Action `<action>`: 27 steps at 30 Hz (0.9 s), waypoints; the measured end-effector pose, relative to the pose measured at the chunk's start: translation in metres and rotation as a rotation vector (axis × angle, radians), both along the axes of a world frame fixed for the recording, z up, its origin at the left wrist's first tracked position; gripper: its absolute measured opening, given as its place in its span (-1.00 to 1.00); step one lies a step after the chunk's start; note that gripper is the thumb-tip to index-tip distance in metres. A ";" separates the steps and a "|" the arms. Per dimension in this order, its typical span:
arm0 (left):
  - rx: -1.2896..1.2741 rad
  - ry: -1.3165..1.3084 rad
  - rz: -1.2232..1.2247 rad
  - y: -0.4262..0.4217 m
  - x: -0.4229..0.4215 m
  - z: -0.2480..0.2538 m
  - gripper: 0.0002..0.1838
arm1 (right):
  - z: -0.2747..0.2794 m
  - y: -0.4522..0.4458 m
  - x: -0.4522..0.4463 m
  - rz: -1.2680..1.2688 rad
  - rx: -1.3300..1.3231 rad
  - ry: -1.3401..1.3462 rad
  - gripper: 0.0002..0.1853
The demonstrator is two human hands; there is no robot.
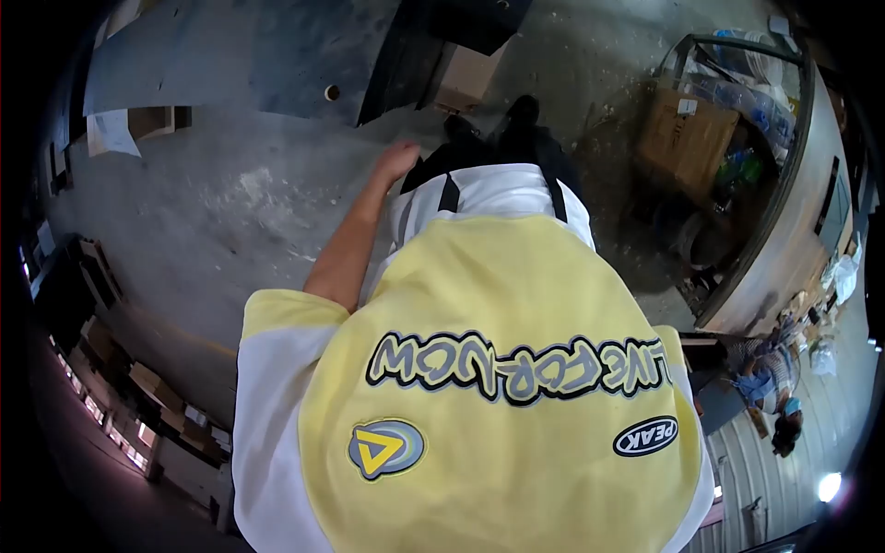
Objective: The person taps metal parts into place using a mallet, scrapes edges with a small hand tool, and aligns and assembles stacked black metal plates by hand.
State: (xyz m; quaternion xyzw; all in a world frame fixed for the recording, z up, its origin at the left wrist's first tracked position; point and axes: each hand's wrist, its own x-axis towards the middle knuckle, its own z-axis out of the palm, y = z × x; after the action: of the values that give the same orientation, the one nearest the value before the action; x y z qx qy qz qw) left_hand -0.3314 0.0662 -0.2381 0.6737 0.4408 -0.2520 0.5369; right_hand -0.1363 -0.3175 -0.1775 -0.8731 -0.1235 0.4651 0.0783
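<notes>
My left hand (396,162) hangs low beside my dark trousers, with the arm angled down from a yellow and white sleeve. Its fingers look curled in, and no object shows in them. The hand is nearest to my left thigh, above the grey floor (267,230). My right hand is out of view, hidden behind the yellow shirt (516,304) that fills the lower middle. My dark shoes (522,109) stand on the floor at the top centre.
A dark panel-like surface (221,60) lies ahead on the left. A metal-framed bin (765,230) on the right holds a cardboard box (687,138) and plastic waste. Another person (770,378) is at the far right. Boxes (157,387) line the lower left.
</notes>
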 end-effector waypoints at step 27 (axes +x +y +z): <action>1.164 -0.508 -0.734 0.114 0.229 0.380 -0.65 | -0.154 0.140 0.078 0.634 0.681 0.244 -0.50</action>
State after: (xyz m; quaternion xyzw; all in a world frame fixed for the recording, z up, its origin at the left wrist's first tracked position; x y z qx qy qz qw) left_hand -0.1022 0.1800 0.1423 0.9918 0.1111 0.0233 0.0586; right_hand -0.0580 -0.1775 -0.3316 -0.6563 -0.5189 0.4981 0.2279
